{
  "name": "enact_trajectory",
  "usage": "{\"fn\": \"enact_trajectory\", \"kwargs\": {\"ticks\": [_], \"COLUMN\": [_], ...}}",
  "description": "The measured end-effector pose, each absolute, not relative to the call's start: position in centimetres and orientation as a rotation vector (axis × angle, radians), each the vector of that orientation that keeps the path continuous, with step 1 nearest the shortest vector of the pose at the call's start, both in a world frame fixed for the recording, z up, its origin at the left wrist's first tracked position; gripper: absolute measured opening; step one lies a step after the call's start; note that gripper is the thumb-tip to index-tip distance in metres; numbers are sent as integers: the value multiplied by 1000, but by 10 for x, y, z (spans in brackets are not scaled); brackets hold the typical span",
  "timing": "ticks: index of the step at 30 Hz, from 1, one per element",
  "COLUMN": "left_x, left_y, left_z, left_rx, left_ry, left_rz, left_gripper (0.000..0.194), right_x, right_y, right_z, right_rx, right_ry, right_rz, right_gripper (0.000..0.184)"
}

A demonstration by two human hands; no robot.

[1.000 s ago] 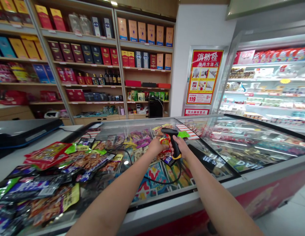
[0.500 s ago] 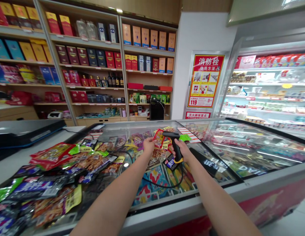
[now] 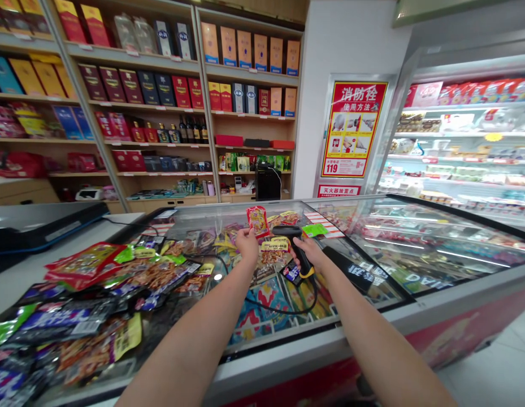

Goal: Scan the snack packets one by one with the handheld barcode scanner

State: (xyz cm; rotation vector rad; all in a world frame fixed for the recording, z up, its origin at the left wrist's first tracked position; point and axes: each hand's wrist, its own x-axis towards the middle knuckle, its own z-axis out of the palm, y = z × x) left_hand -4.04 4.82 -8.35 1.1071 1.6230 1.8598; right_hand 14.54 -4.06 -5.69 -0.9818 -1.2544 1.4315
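A small red packet [image 3: 257, 220] is held up by its lower left edge in the left hand [image 3: 247, 244], the fingers pinched closed on it, above the glass top [image 3: 194, 217] of a freezer. A black barcode scanner [image 3: 302, 254] is gripped by its handle in the right hand [image 3: 308, 252], the fingers wrapped around it; its head is pointed toward the left, near the packet but apart from it. A black cable [image 3: 283, 311] is looped from the base of the handle across the glass. Beneath the scanner, a dark blue packet [image 3: 293, 273] is seen, and beside it a packet with a yellow label [image 3: 274, 252]. A green-topped packet [image 3: 315, 230] is laid just beyond the right hand. At the left, a heap of snack packets [image 3: 118, 282] is spread over the glass, with a large red bag [image 3: 82, 263] on its far side.
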Motion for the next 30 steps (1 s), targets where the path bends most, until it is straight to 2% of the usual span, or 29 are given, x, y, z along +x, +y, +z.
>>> {"fn": "enact_trajectory", "kwargs": {"ticks": [18,24,30], "left_x": [-43,-59,-130], "left_y": [57,42,19], "left_z": [-94,-70,-40], "left_rx": [1132,1177,1147], "left_ry": [1701,1725,1773], "left_rz": [1845,1817,1907], "left_gripper": [9,12,16], "right_x": [146,127,61], "right_y": [-41,-40,-47], "right_z": [-61,-58,-34], "right_rx": [-994,-996,-943], "right_ry": [-1254,-1254,-1280], "right_rz": [1475,1553,1650], "right_gripper": [44,40,39]}}
